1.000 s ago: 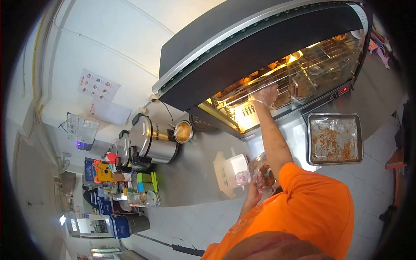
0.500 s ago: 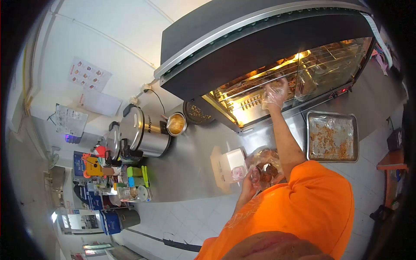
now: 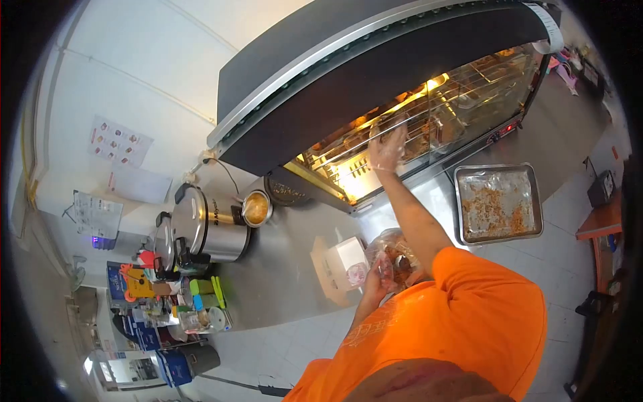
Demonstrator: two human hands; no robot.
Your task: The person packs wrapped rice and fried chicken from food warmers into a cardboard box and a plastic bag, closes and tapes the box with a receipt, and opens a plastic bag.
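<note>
My right hand [image 3: 388,144], in a clear plastic glove, reaches into the lit front of a black warming cabinet [image 3: 301,87], beside its wire racks. Its fingers are extended; nothing shows in them. Close to my body, my left hand [image 3: 378,276] grips a clear plastic bag [image 3: 390,244] with browned food pieces inside. An unfolded white and brown box [image 3: 338,261] lies on the steel counter [image 3: 281,268] just left of the bag. To the right of my right arm sits a metal tray [image 3: 499,204] with brown crumbs.
Two large steel cookers [image 3: 211,224] stand by the wall at left, with a small pan [image 3: 256,208] of light brown contents beside them. Bottles, containers and green items [image 3: 204,291] crowd the counter's far left end. A blue bin [image 3: 175,367] is on the floor there.
My right hand was deeper among the racks, then came out a little toward the cabinet opening with fingers spread. The left hand keeps its grip on the bag. The camera view has shifted.
</note>
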